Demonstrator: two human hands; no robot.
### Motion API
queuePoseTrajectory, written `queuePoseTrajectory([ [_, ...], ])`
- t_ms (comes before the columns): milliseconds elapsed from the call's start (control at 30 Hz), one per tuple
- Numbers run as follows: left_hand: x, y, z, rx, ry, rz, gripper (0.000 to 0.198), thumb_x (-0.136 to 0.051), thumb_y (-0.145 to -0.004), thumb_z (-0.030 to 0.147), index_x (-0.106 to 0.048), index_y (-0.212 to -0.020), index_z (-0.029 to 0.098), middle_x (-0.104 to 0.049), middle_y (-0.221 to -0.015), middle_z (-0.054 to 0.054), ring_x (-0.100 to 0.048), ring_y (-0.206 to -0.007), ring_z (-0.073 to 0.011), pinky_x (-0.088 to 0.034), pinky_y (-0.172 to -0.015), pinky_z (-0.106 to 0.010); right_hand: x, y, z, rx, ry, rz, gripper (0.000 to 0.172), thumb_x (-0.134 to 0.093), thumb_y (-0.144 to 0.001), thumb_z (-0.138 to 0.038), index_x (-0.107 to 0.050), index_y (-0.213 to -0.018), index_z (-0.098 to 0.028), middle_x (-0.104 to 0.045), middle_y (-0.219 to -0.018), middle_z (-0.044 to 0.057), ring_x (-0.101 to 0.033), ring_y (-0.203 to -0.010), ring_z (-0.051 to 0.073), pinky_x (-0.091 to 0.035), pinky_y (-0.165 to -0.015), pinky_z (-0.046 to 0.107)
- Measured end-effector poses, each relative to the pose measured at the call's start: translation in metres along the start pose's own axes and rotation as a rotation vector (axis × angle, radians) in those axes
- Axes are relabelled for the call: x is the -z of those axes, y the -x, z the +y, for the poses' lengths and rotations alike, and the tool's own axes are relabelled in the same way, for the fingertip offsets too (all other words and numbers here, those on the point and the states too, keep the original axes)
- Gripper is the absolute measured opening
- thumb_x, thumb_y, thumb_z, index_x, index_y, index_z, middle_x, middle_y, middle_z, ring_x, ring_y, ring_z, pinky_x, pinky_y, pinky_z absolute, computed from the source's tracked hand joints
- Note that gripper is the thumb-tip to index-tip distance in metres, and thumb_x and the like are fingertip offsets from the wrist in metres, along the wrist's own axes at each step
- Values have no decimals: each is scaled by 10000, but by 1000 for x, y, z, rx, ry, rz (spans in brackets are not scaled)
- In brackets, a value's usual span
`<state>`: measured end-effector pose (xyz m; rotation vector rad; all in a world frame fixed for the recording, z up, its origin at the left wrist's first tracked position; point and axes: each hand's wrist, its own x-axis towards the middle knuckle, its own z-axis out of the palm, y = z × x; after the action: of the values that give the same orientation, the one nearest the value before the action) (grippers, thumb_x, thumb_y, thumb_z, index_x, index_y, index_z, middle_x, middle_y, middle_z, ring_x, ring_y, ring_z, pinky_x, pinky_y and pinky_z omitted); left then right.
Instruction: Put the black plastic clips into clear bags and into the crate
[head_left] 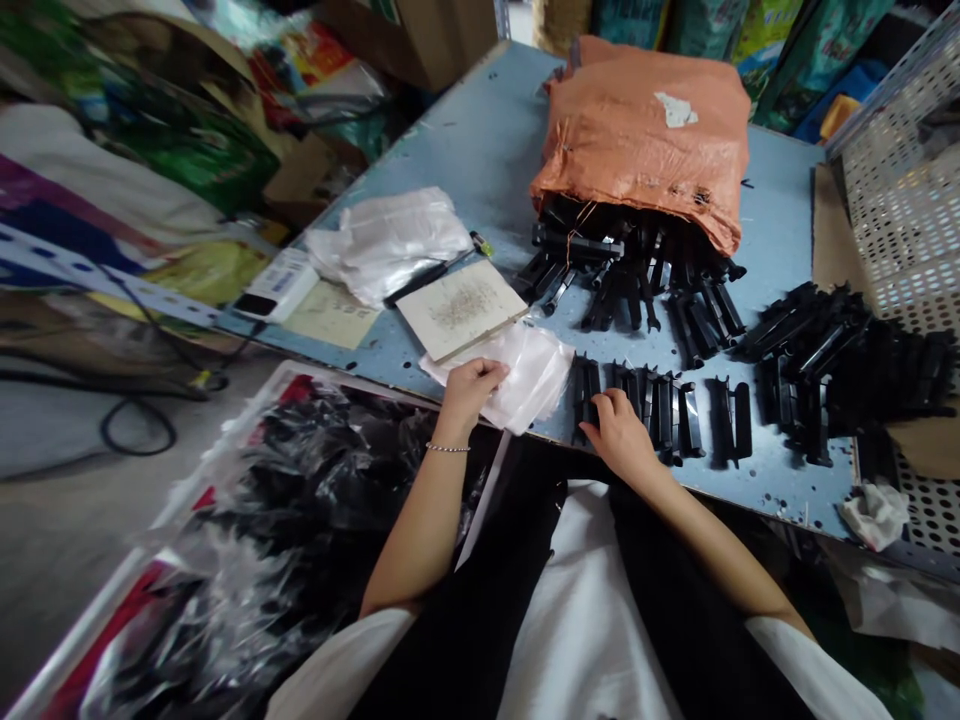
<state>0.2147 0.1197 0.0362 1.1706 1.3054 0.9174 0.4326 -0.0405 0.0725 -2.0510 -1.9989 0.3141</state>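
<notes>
My left hand (pixel 474 392) is closed in a pinch at the left side of a stack of clear plastic bags (pixel 536 372) on the table's near edge. A bag's edge sits between its thumb and forefinger. To the right, my right hand (pixel 621 432) has its fingers curled onto the leftmost of the long black plastic parts (pixel 587 390), which lie side by side in a row. Its fingertips partly cover that part. Just behind the bags, a flat pale board (pixel 461 308) with brown specks overlaps the stack.
An orange woven sack (pixel 645 140) spills black parts across the blue table (pixel 457 140). Another heap of black parts (pixel 817 340) lies at right, beside a perforated white basket (pixel 907 210). More bags (pixel 405 240) and a white box (pixel 279 285) are at left. Below stands a crate (pixel 247 395) of bagged black items.
</notes>
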Motion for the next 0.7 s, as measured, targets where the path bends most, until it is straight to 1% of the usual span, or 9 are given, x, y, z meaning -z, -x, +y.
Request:
queuePoseTrajectory([
  [133,0,-1,-5,-34,-29,-5,201,-758,-649,350,-699,-708,167,-648,-622,0,-556,-577,-126,-470,-602,-254,-2,-4,-3,-148,5,-96,407,-568,-961,-301,-491,-1323,-130,-663,-1081,207,-669,-962,319,-552,-817,421],
  [233,-1,0,-7,-166,-151,47,151,-695,-705,287,-678,-806,178,-713,-778,-27,-632,-692,-157,-529,-711,-289,0,-6,6,-255,-138,-104,436,-530,-950,-219,-466,-1376,-152,-695,-1069,180,-700,-923,280,-539,-812,368],
  [300,-2,2,-7,-329,-325,70,98,-599,-761,217,-674,-814,186,-737,-885,-53,-669,-851,-193,-537,-855,-342,2,-8,10,-319,-410,-80,434,-537,-932,-219,-484,-1362,-183,-698,-995,120,-693,-830,239,-533,-752,334],
  [367,-5,3,-6,-449,-462,27,188,-511,-797,163,-697,-810,189,-748,-959,-78,-666,-987,-222,-506,-972,-390,2,-12,7,-383,-907,-116,387,-562,-919,-272,-519,-1301,-223,-661,-833,34,-621,-637,172,-499,-604,274],
  [433,-8,3,-6,-460,-488,-57,226,-501,-802,154,-721,-843,184,-751,-996,-93,-669,-1013,-236,-508,-988,-401,-3,-19,-3,-440,-1459,-246,335,-614,-891,-336,-559,-1204,-230,-614,-730,-7,-505,-505,115,-408,-468,213],
  [500,-8,0,-8,-423,-463,-104,231,-536,-783,162,-731,-906,172,-749,-1029,-98,-678,-988,-237,-533,-958,-388,-11,-26,-17,-485,-1812,-405,310,-682,-848,-359,-584,-1095,-199,-628,-727,14,-458,-483,85,-340,-409,176],
  [567,-2,-4,-10,-398,-446,-82,286,-561,-776,177,-733,-1003,162,-735,-1106,-104,-680,-966,-225,-549,-939,-380,-21,-32,-26,-549,-1961,-482,275,-730,-818,-327,-588,-997,-173,-649,-743,47,-454,-492,72,-316,-386,152],
  [633,8,-7,-10,-391,-453,-42,374,-562,-802,201,-715,-1141,159,-695,-1226,-117,-680,-945,-208,-561,-931,-385,-28,-34,-28,-632,-2053,-457,235,-745,-817,-276,-585,-952,-171,-651,-735,47,-453,-490,64,-312,-374,136],
  [700,16,-5,-6,-409,-479,-31,439,-552,-844,226,-673,-1261,166,-636,-1338,-131,-679,-999,-211,-561,-958,-400,-32,-34,-25,-674,-2091,-443,221,-750,-824,-255,-591,-951,-169,-657,-731,49,-466,-491,65,-315,-372,129],
])
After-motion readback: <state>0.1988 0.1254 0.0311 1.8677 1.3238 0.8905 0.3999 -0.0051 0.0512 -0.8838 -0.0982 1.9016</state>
